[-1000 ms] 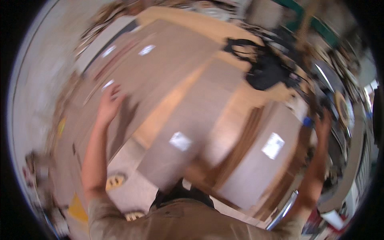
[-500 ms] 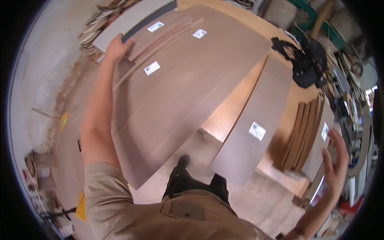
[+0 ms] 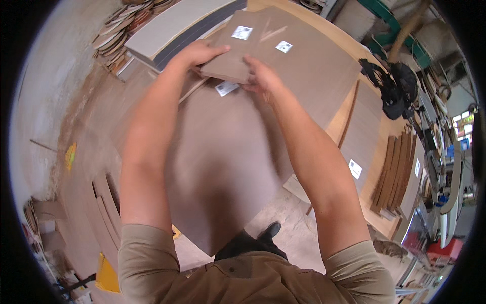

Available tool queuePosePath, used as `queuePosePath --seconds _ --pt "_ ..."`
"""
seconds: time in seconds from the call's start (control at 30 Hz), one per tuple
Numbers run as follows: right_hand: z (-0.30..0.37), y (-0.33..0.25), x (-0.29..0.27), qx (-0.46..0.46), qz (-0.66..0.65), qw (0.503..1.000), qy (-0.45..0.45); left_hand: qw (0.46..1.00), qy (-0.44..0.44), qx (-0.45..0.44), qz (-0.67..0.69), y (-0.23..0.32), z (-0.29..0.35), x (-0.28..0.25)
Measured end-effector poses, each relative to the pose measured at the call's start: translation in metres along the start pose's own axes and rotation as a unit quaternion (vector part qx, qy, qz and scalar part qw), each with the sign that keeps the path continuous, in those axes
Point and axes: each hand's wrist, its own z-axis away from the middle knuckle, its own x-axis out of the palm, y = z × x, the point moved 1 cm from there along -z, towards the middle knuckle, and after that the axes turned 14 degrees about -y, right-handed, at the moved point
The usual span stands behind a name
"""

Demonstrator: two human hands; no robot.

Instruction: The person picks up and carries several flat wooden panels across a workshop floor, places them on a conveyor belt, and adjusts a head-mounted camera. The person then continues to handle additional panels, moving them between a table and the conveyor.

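Observation:
A narrow brown wood board with a white label is gripped at its near end by both my hands. My left hand is closed on its left corner, thumb on top and the other fingers mostly hidden. On the right corner my right hand is closed too, with fingertips showing under the edge. Below them lies a large brown panel, its near part reaching toward my body. A label on that panel is partly covered by the held board, and a thin strip lies beside it.
Right of the large panel, a narrower labelled panel rests on the light wood worktop. Several stacked brown strips and black gear with straps are there too. Pale and dark boards stand at far left, near a yellow object lower down.
My right hand has come from the far right to the narrow board. Both hands now grip its near end, and the board has shifted right across the large panel.

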Motion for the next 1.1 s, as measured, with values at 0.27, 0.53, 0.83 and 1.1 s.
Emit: queuePosePath --seconds 0.27,0.53,0.83,1.1 --pt "-0.044 -0.004 0.013 -0.042 -0.147 0.984 -0.089 0.993 0.068 0.008 0.092 -0.036 -0.023 -0.005" --pt "-0.037 0.013 0.002 -0.061 -0.206 0.971 -0.109 0.976 0.069 0.009 0.206 -0.023 0.006 0.017" --pt "0.012 0.038 -0.029 -0.131 -0.232 0.962 -0.059 0.973 0.066 0.124 0.181 0.012 0.034 0.047" --pt "0.251 0.012 -0.083 -0.19 -0.134 0.973 0.002 0.948 -0.03 0.279 0.15 0.132 0.08 0.178"
